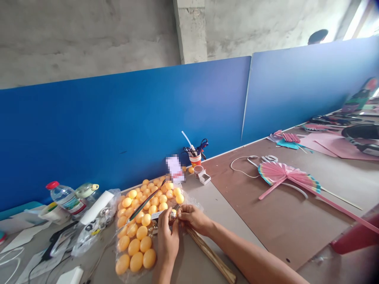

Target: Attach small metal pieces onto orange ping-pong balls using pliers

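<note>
My left hand (168, 232) is closed around a small shiny metallic ball (173, 215), its thumb and fingers on either side. From the right, my right hand (192, 218) pinches at the same ball with its fingertips; fine details there are too small to make out. A clear bag of orange balls (136, 246) lies just left of my hands. More shiny metal bits (153, 228) sit between the bag and my left hand. A brown wooden stick (211, 256) runs from under my right hand toward the front edge.
A paper cup (195, 159) with tools stands against the blue partition (133, 126), near a small white box (204, 177). A plastic bottle (66, 199) and crumpled plastic bag (89, 240) are at left. A pink paper fan (284, 176) lies at right.
</note>
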Demonstrator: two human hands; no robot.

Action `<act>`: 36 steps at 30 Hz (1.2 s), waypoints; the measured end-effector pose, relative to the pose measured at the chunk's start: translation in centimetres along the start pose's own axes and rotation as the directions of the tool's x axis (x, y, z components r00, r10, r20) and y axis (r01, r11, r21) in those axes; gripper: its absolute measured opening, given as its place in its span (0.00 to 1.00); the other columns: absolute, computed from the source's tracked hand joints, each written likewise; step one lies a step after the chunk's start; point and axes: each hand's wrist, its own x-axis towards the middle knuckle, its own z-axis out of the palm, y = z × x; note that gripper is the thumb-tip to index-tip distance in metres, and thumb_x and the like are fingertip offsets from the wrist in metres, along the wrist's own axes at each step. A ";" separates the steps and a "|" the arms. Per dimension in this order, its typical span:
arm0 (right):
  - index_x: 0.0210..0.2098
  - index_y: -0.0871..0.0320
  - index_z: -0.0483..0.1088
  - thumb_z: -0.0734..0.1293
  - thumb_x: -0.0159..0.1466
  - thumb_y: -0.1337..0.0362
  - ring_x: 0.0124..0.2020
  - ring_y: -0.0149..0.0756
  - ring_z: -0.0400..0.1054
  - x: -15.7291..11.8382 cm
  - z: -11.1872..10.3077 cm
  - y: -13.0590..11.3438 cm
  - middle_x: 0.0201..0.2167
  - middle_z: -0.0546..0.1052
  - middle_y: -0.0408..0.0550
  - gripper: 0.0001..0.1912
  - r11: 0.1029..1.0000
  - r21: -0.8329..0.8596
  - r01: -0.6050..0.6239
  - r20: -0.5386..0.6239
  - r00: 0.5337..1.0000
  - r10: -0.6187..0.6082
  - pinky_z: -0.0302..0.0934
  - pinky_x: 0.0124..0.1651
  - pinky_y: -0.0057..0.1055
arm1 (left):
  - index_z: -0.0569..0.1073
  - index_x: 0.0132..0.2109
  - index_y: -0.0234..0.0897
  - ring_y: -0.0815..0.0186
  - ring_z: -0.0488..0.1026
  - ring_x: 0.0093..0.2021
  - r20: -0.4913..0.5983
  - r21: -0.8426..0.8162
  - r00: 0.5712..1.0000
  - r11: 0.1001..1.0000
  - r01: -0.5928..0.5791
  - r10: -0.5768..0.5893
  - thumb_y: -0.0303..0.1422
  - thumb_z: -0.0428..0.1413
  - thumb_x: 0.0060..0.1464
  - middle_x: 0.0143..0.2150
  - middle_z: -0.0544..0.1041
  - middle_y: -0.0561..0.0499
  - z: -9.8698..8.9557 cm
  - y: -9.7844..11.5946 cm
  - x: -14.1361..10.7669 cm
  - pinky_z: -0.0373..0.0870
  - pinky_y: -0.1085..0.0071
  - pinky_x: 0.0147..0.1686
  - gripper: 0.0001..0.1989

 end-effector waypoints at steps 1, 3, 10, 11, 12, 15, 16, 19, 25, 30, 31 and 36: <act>0.25 0.59 0.70 0.78 0.49 0.55 0.19 0.26 0.59 0.0 0.0 0.0 0.18 0.70 0.40 0.17 1.000 0.004 0.003 0.003 1.000 -0.003 0.49 0.25 0.26 | 0.73 0.55 0.37 0.51 0.76 0.54 0.002 0.004 1.000 1.000 0.000 0.000 0.38 0.52 0.64 0.54 0.78 0.36 0.0 0.0 0.0 0.75 0.53 0.51 0.16; 0.25 0.59 0.70 0.78 0.48 0.55 0.20 0.26 0.60 0.0 0.1 0.0 0.18 0.71 0.40 0.17 1.000 0.015 0.007 0.014 1.000 -0.007 0.50 0.26 0.26 | 0.73 0.55 0.37 0.51 0.76 0.54 0.010 0.006 1.000 1.000 0.005 -0.005 0.37 0.51 0.64 0.54 0.77 0.37 0.0 0.0 0.0 0.75 0.53 0.51 0.16; 0.25 0.58 0.69 0.77 0.49 0.54 0.20 0.28 0.59 -0.2 0.4 -0.2 0.19 0.70 0.41 0.18 1.000 0.031 0.003 0.021 1.000 -0.003 0.51 0.27 0.29 | 0.73 0.55 0.37 0.51 0.75 0.55 0.012 0.015 1.000 1.000 -0.001 0.001 0.36 0.51 0.64 0.54 0.77 0.37 0.1 -0.3 -0.1 0.76 0.53 0.51 0.16; 0.25 0.58 0.69 0.77 0.49 0.54 0.21 0.28 0.59 -0.2 0.3 -0.2 0.19 0.70 0.41 0.17 0.999 0.033 0.000 0.025 1.000 -0.001 0.50 0.27 0.29 | 0.73 0.55 0.37 0.51 0.75 0.55 0.011 0.023 1.000 1.000 -0.008 0.008 0.35 0.51 0.64 0.54 0.77 0.36 0.1 -0.4 -0.1 0.76 0.53 0.51 0.16; 0.25 0.58 0.69 0.77 0.49 0.54 0.20 0.28 0.59 -0.1 0.2 -0.1 0.19 0.70 0.41 0.17 0.999 0.034 -0.003 0.031 1.000 0.002 0.50 0.26 0.29 | 0.73 0.55 0.37 0.52 0.75 0.55 0.009 0.031 1.000 0.999 -0.016 0.016 0.35 0.51 0.64 0.54 0.77 0.36 0.2 -0.4 -0.1 0.76 0.53 0.51 0.16; 0.25 0.58 0.69 0.77 0.50 0.54 0.21 0.28 0.59 0.1 -0.2 0.1 0.20 0.70 0.42 0.18 1.000 0.018 -0.015 0.059 0.998 0.014 0.48 0.25 0.27 | 0.72 0.55 0.37 0.52 0.75 0.55 -0.005 0.055 0.999 0.998 -0.043 0.044 0.33 0.51 0.64 0.54 0.77 0.37 0.2 -0.3 -0.2 0.76 0.53 0.52 0.15; 0.25 0.58 0.68 0.77 0.50 0.53 0.21 0.28 0.59 0.2 -0.3 0.2 0.20 0.70 0.42 0.18 1.000 0.012 -0.013 0.064 0.998 0.012 0.48 0.26 0.27 | 0.72 0.56 0.37 0.52 0.75 0.55 -0.010 0.061 0.998 0.997 -0.055 0.056 0.33 0.50 0.64 0.54 0.77 0.37 0.2 -0.3 -0.2 0.76 0.53 0.52 0.15; 0.26 0.57 0.67 0.77 0.53 0.54 0.22 0.28 0.59 0.2 -0.5 0.4 0.21 0.70 0.42 0.18 1.000 -0.015 0.008 0.061 0.998 -0.007 0.49 0.27 0.27 | 0.72 0.56 0.38 0.52 0.75 0.55 -0.022 0.073 0.996 0.993 -0.090 0.092 0.32 0.50 0.64 0.54 0.77 0.38 0.3 -0.3 -0.3 0.76 0.53 0.52 0.16; 0.27 0.57 0.66 0.74 0.53 0.56 0.22 0.29 0.60 0.2 -0.3 0.5 0.22 0.71 0.43 0.16 0.997 -0.082 0.003 0.025 1.000 -0.001 0.51 0.27 0.28 | 0.71 0.57 0.39 0.53 0.75 0.56 -0.016 0.098 0.992 0.988 -0.120 0.122 0.29 0.49 0.64 0.55 0.77 0.39 0.4 -0.6 -0.5 0.75 0.53 0.53 0.16; 0.26 0.57 0.66 0.73 0.52 0.57 0.21 0.29 0.61 0.0 0.0 0.4 0.20 0.71 0.42 0.13 0.992 -0.123 -0.004 -0.014 1.000 0.003 0.53 0.27 0.28 | 0.70 0.57 0.38 0.53 0.75 0.56 -0.016 0.117 0.992 0.986 -0.121 0.124 0.29 0.49 0.64 0.54 0.77 0.39 0.4 -0.4 -0.6 0.75 0.52 0.54 0.16; 0.26 0.57 0.67 0.73 0.52 0.57 0.21 0.29 0.62 0.0 0.1 0.3 0.20 0.71 0.41 0.13 0.992 -0.130 -0.001 -0.025 1.000 -0.002 0.53 0.27 0.28 | 0.70 0.57 0.38 0.52 0.74 0.57 -0.014 0.121 0.993 0.986 -0.117 0.120 0.29 0.49 0.64 0.54 0.76 0.38 0.4 -0.4 -0.6 0.75 0.52 0.54 0.16; 0.26 0.57 0.65 0.73 0.50 0.57 0.21 0.28 0.63 -0.1 0.3 0.4 0.18 0.72 0.39 0.15 0.989 -0.148 -0.012 -0.079 0.997 0.000 0.53 0.27 0.27 | 0.69 0.58 0.37 0.52 0.74 0.58 -0.008 0.137 0.993 0.984 -0.117 0.119 0.29 0.49 0.64 0.55 0.75 0.37 0.6 -0.5 -0.8 0.74 0.51 0.55 0.16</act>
